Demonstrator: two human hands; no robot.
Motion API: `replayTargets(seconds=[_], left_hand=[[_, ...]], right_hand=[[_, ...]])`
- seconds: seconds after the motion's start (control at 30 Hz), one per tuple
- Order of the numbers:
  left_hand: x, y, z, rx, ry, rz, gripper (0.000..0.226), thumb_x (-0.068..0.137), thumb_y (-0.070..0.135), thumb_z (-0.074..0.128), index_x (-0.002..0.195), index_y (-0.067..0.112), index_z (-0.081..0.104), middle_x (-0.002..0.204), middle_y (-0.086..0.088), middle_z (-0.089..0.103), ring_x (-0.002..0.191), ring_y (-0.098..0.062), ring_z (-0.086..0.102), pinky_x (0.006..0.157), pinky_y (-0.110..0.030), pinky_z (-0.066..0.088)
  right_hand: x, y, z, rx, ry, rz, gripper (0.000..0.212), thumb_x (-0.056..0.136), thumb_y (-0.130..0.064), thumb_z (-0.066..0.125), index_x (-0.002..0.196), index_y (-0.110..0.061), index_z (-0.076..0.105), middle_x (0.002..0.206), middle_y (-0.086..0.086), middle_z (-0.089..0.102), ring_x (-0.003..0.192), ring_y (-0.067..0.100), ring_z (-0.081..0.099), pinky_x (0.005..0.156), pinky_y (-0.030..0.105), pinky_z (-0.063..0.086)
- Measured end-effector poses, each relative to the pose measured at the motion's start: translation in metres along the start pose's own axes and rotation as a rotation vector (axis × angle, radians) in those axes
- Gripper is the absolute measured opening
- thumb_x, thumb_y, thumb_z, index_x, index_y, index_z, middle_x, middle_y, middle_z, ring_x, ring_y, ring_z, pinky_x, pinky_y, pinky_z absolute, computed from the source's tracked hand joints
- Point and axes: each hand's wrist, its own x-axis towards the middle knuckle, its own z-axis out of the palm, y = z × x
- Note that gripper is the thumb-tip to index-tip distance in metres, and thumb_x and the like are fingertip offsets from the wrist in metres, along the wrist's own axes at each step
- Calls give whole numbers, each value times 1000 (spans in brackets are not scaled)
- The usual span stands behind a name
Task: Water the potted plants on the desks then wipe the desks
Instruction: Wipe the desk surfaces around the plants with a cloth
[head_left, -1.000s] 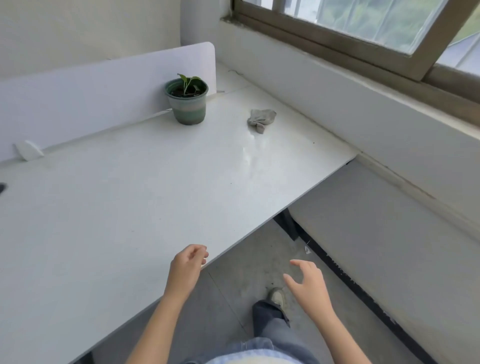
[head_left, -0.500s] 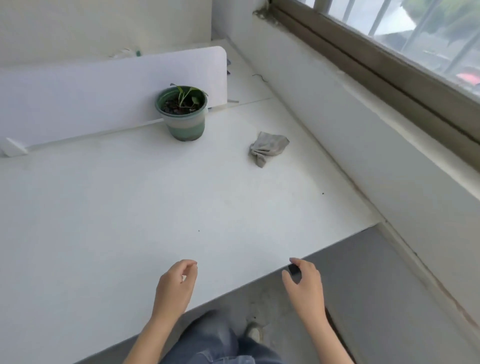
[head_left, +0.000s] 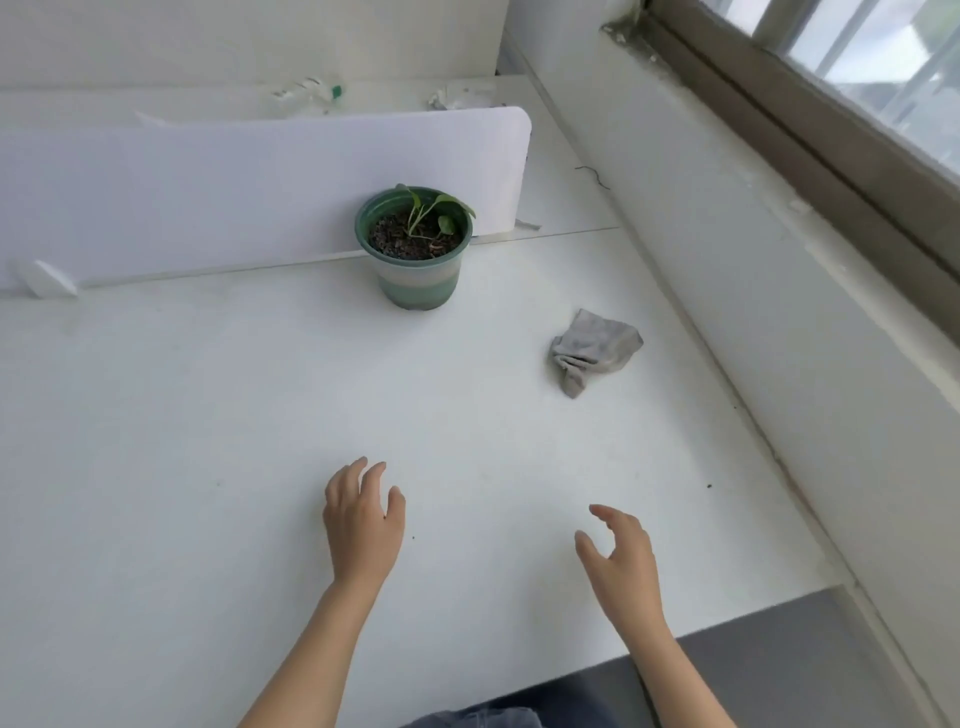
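Left hand lies over the white flat desk top, fingers loosely bent, holding nothing; whether it touches the surface cannot be told. Right hand is held over the same desk near its front edge, fingers relaxed and parted, thumb apart, holding nothing. Round green plastic pot with a small green-leaved plant stands upright well ahead of the left hand, slightly to its right, just in front of the white rounded-corner divider panel. Crumpled grey cloth lies on the desk ahead of the right hand, well apart from it, to the right of the pot and not touching it. White wall runs along the right of the right hand, brown window frame above it. Beyond the divider lies a blurred clear item with a green cap
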Motion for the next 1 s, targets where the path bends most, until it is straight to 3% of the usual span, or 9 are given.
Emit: replayTargets(seconds=[0.13, 0.27, 0.4, 0.47, 0.57, 0.63, 0.77, 0.87, 1.0], left_hand=[[16, 2, 22, 155, -76, -53, 49, 78, 28, 42, 109, -3, 62, 121, -27, 59, 114, -48, 53, 88, -58, 44], [19, 2, 32, 313, -96, -96, 49, 79, 36, 37, 106, 4, 61, 117, -23, 62, 109, -40, 57, 86, -49, 48], [21, 1, 37, 392, -48, -98, 48, 79, 37, 37, 110, 6, 58, 118, -22, 62, 114, -34, 43, 90, -44, 32], [23, 1, 39, 399, -12, -115, 51, 78, 37, 37, 110, 5, 61, 118, -22, 62, 115, -32, 39, 90, -42, 28], [22, 0, 39, 398, 13, -137, 50, 76, 38, 38, 112, 8, 57, 121, -20, 62, 117, -29, 37, 91, -40, 26], [23, 0, 40, 393, 34, -153, 48, 76, 38, 39, 115, 13, 51, 122, -18, 62, 118, -27, 37, 91, -39, 26], [24, -2, 44, 406, 90, -146, 49, 75, 38, 39, 117, 15, 46, 123, -16, 61, 118, -26, 38, 91, -38, 27], [23, -5, 48, 439, 155, -113, 50, 75, 38, 39, 118, 15, 47, 125, -14, 57, 118, -26, 38, 91, -38, 27], [23, -8, 52, 454, 220, -84, 52, 74, 39, 39, 120, 16, 45, 130, -7, 42, 119, -26, 38, 92, -37, 27]], right_hand=[[69, -17, -10, 119, 61, 107, 40, 86, -18, 57, 124, -9, 49, 124, 12, 55, 113, 25, 51, 84, 29, 38], [166, -39, -22, 308, 156, 311, 55, 82, -29, 61, 128, -6, 40, 107, 11, 52, 92, 27, 51, 79, 33, 39], [246, -54, -19, 482, 154, 430, 38, 73, -27, 62, 101, -7, 46, 95, 10, 45, 58, 19, 42, 52, 28, 35], [273, -68, -11, 514, 123, 422, 8, 86, -14, 43, 83, -9, 49, 92, 7, 49, 61, 16, 44, 53, 23, 34], [308, -94, -4, 469, 65, 266, 13, 83, -1, 47, 84, -11, 54, 71, 0, 50, 73, 20, 50, 44, 15, 37], [326, -121, -3, 342, 1, 68, 27, 77, 5, 50, 97, -10, 59, 67, -1, 51, 62, 17, 49, 41, 12, 39], [360, -178, 1, 245, -59, -173, 30, 76, 2, 52, 103, -4, 63, 73, -2, 60, 64, 6, 54, 62, 15, 45], [383, -197, 20, 100, 1, -269, 33, 81, -7, 49, 112, -5, 60, 98, 8, 67, 90, 21, 59, 78, 26, 45], [394, -189, 56, -462, -120, -421, 48, 89, -38, 42, 132, -16, 41, 143, 16, 37, 130, 37, 29, 103, 48, 28]])
